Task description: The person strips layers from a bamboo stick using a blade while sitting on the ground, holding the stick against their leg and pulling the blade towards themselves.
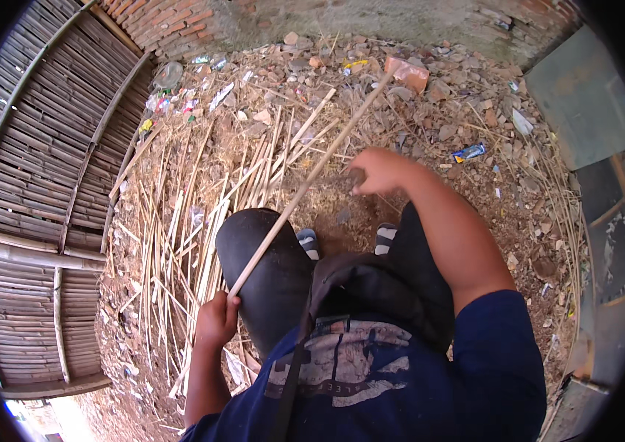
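Debris-strewn brown soil (338, 197) is bounded at the upper left by a red brick wall (169, 26). A long, straight, pale-brown stick (311, 177) is laid diagonally across the centre; whether its far end is joined to the flat reddish piece (409, 75) cannot be determined. Its near end is enclosed by the left hand's (216, 320) curled fingers. At centre, a small, dark object (357, 177), mostly hidden, is gripped between the right hand's (382, 172) thumb and bent fingers. Thin, pale split strips (176, 243) are partly covered by the black-trousered left leg (268, 247).
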A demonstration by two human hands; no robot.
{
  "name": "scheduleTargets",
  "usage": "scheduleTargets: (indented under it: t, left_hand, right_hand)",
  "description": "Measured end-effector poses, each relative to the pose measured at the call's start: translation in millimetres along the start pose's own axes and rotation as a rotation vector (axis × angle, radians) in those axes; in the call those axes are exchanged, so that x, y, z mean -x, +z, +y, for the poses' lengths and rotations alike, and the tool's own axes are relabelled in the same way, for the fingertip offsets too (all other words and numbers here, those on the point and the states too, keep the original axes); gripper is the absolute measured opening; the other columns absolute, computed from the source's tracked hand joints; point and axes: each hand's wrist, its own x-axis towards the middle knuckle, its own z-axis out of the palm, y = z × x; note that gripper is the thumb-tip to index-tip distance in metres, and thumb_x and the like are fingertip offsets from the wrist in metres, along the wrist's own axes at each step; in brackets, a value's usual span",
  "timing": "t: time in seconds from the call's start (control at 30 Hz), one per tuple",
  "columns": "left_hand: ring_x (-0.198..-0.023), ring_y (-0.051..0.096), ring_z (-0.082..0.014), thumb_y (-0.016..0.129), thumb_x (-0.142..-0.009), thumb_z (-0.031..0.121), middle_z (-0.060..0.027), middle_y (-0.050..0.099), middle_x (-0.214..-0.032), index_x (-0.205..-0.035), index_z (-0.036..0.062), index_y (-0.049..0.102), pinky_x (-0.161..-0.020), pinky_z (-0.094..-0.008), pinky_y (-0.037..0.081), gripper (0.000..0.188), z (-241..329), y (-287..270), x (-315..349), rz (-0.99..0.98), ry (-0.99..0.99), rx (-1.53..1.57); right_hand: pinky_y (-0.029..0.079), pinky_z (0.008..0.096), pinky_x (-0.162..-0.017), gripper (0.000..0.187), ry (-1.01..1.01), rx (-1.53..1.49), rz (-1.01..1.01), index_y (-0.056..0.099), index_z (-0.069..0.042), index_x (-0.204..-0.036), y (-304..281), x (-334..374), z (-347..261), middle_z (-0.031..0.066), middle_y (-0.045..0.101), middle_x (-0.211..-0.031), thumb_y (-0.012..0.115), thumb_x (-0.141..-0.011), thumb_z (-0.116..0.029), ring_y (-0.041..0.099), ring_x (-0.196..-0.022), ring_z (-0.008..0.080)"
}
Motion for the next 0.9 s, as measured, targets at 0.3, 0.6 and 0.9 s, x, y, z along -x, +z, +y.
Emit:
scheduleTargets:
  t: [0.3,0.6,0.9]
  left_hand:
    - [-0.065,0.060,-0.0498,0.058,-0.101,0.034,-0.0254,0.060,-0.065,-0.081,0.0029,0.049,-0.058,-0.0579,0.045,0.038,7,0,0,0.067,0.016,-0.134]
    - [-0.060,0.059,-0.0480,0.061,-0.100,0.032,-0.0237,0.060,-0.063,-0.078,0.0039,0.048,-0.055,-0.0558,0.044,0.038,-9,14,-10,0.116,0.084,-0.049]
    - [-0.064,0.060,-0.0489,0.059,-0.100,0.033,-0.0243,0.060,-0.065,-0.079,0.0035,0.049,-0.057,-0.0564,0.045,0.037,1,6,-1,0.080,0.023,-0.164]
  right_hand:
    - [0.054,0.0466,-0.078,0.036,0.326,-0.132,0.328,0.071,-0.002,-0.103,-8,-9,58,0.0205,0.070,-0.094,0.073,-0.077,-0.025,0.069,-0.087,0.0370]
    - [0.056,0.0462,-0.080,0.032,0.186,-0.031,0.155,0.073,-0.007,-0.100,-6,-16,39,0.0177,0.072,-0.095,0.072,-0.072,-0.022,0.071,-0.091,0.0338]
    - [0.055,0.0468,-0.079,0.028,0.270,-0.032,0.341,0.072,-0.010,-0.102,-8,-10,34,0.0164,0.071,-0.095,0.069,-0.077,-0.021,0.070,-0.093,0.0349]
